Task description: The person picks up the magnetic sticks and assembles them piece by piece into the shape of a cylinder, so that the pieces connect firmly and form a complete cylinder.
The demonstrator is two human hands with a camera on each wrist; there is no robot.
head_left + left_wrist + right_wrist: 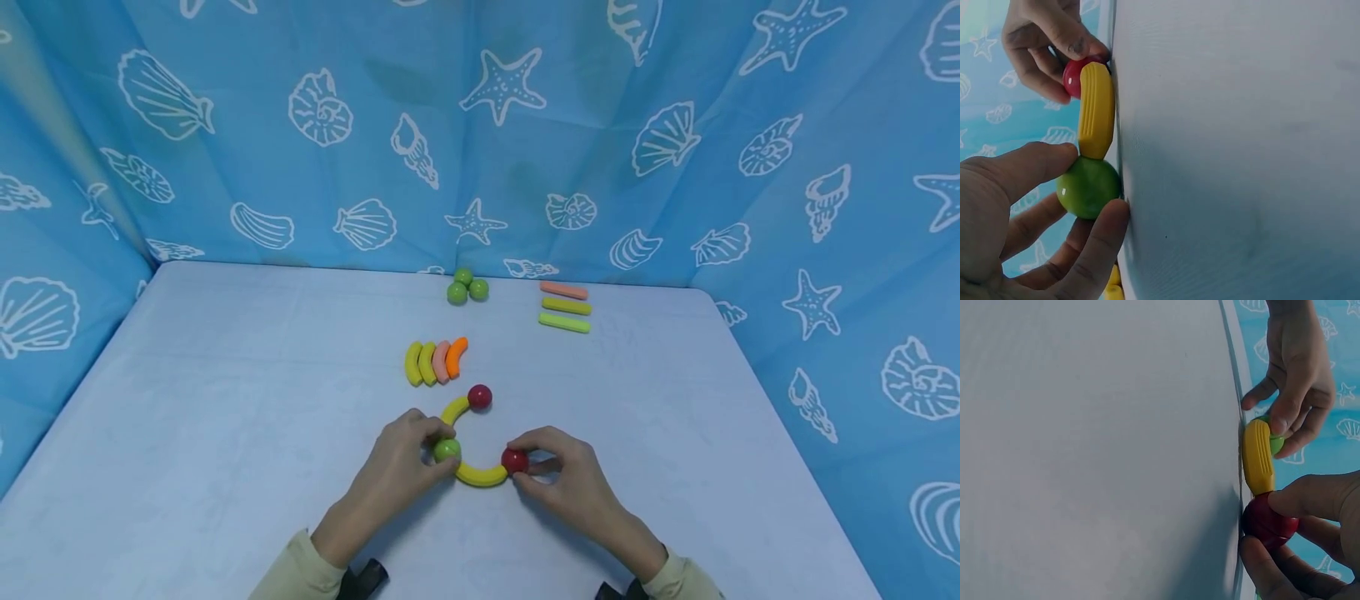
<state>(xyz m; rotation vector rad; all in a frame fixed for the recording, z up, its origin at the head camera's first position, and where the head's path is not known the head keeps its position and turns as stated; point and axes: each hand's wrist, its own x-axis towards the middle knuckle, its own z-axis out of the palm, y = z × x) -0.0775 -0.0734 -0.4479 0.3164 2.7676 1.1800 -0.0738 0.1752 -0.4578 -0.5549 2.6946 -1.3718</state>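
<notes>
On the white table a yellow curved piece spans from a green ball to a red ball. My left hand grips the green ball between thumb and fingers. At the other end my right hand pinches the red ball, thumb on the near side. Beyond the green ball, a second yellow curved piece runs up to another red ball. Together these form an open arc. In the left wrist view the yellow piece meets both balls end to end.
Farther back, several curved pieces in yellow, pink and orange lie side by side. Three green balls cluster near the table's back edge. Three straight sticks lie to their right. A blue shell-print curtain hangs behind the table.
</notes>
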